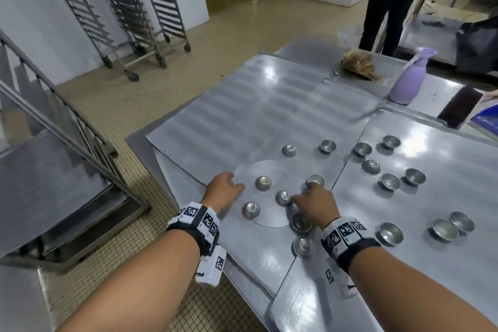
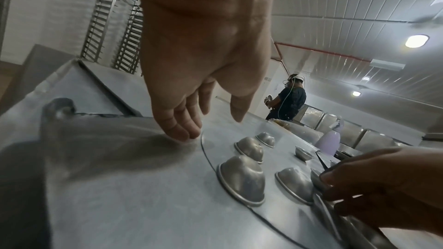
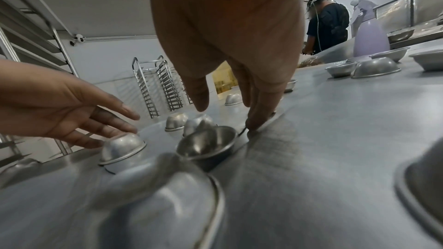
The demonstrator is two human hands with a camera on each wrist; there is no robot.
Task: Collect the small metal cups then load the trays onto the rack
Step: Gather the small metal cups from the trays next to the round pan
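Observation:
Several small metal cups lie scattered on flat metal trays (image 1: 242,105) on the table, most of them upside down. My left hand (image 1: 234,183) rests straight fingertips (image 2: 187,135) on the tray at the left rim of a round metal disc (image 1: 272,170) and holds nothing. My right hand (image 1: 305,191) reaches in among the cups. Its thumb is beside an inverted cup (image 1: 283,198) and a finger is at another cup (image 1: 315,179). In the right wrist view, one of the right hand's (image 3: 227,115) fingertips (image 3: 255,125) presses the surface beside an upright cup (image 3: 208,143). It grips nothing.
More cups (image 1: 390,180) sit on the right tray (image 1: 444,197). A lilac spray bottle (image 1: 407,81) and a brown bag (image 1: 359,62) stand at the far end. Wheeled tray racks (image 1: 151,8) line the far wall, and another rack (image 1: 54,121) is close on my left. A person (image 1: 390,0) stands beyond the table.

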